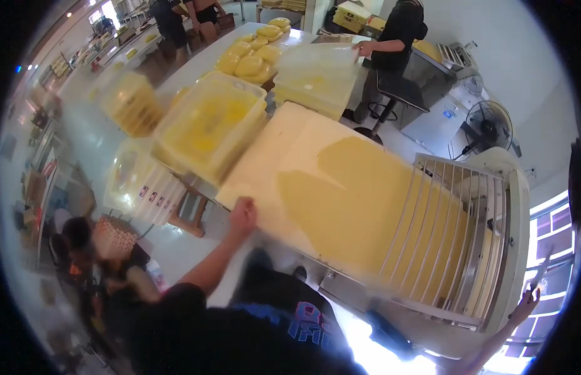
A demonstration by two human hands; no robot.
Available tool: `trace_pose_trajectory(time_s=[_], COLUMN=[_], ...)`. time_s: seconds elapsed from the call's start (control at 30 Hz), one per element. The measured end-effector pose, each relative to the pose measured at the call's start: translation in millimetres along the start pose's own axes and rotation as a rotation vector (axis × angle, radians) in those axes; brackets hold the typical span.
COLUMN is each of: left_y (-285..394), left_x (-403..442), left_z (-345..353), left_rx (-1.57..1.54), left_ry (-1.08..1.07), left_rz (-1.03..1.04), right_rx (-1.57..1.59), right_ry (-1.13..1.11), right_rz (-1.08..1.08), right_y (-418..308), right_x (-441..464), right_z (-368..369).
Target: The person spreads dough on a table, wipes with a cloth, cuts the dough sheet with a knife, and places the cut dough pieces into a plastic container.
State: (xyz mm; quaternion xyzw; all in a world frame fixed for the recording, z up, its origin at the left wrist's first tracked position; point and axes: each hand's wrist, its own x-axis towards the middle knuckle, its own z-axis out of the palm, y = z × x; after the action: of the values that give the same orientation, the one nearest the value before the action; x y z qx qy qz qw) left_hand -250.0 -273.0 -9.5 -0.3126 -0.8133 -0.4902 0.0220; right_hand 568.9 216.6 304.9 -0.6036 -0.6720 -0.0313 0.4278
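A yellow dough sheet (359,212) with a ragged, pointed far end lies on the pale belt (265,169) of a dough-rolling machine. Beside the belt's near left corner is my left hand (243,215), its fingers curled closed. Whether it grips anything is hidden. Far to the right, past the machine's end, my right hand (527,305) is closed round a thin, pointed, knife-like tool (541,270) that points upward. A metal bar guard (422,225) covers the dough on the machine's roller side.
A plastic tub (253,100) with yellow contents stands at the belt's left end, near more stacked tubs (312,78). Yellow dough pieces (250,65) sit on the table behind. A person (397,37) touches a tub. A stool (400,90) and fan (489,125) are beyond.
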Motion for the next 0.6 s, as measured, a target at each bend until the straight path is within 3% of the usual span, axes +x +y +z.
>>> trace_pose_trajectory(time_s=[0.07,0.13,0.2,0.27,0.33,0.43,0.47,0.5,0.57,0.6], left_y=[-5,-17,-26,-20,-15,-29,-35,-39,-46,-46], left_x=[23,53,79,107,127,141,137,139,142,143], left_z=[4,16,26,34,39,54,55,55,51,48], left_rx=[0.015,0.016,0.028,0.014,-0.035,0.038,-0.005,-0.045,-0.098,-0.114], left_ry=[-0.038,-0.059,-0.152,-0.251,-0.316,-0.236,-0.307,-0.364,-0.447,-0.482], left_rz=[0.012,0.037,0.058,0.054,0.015,0.147,0.133,0.124,0.107,0.107], right_rx=[0.088,0.154,0.280,0.391,0.501,1.248,0.619,0.485,0.444,0.419], right_ry=[0.122,0.131,0.112,0.051,-0.142,-0.743,-0.634,-0.941,-0.900,-0.915], right_rz=[-0.011,0.026,0.150,0.296,0.479,0.736,0.382,0.403,0.089,0.084], right_y=[-44,-139,-182,-291,-420,-463,-548,-590,-590,-600], right_x=[-10,-42,-75,-143,-223,-332,-380,-398,-467,-481], right_z=[-8,-1,24,73,141,280,298,305,364,367])
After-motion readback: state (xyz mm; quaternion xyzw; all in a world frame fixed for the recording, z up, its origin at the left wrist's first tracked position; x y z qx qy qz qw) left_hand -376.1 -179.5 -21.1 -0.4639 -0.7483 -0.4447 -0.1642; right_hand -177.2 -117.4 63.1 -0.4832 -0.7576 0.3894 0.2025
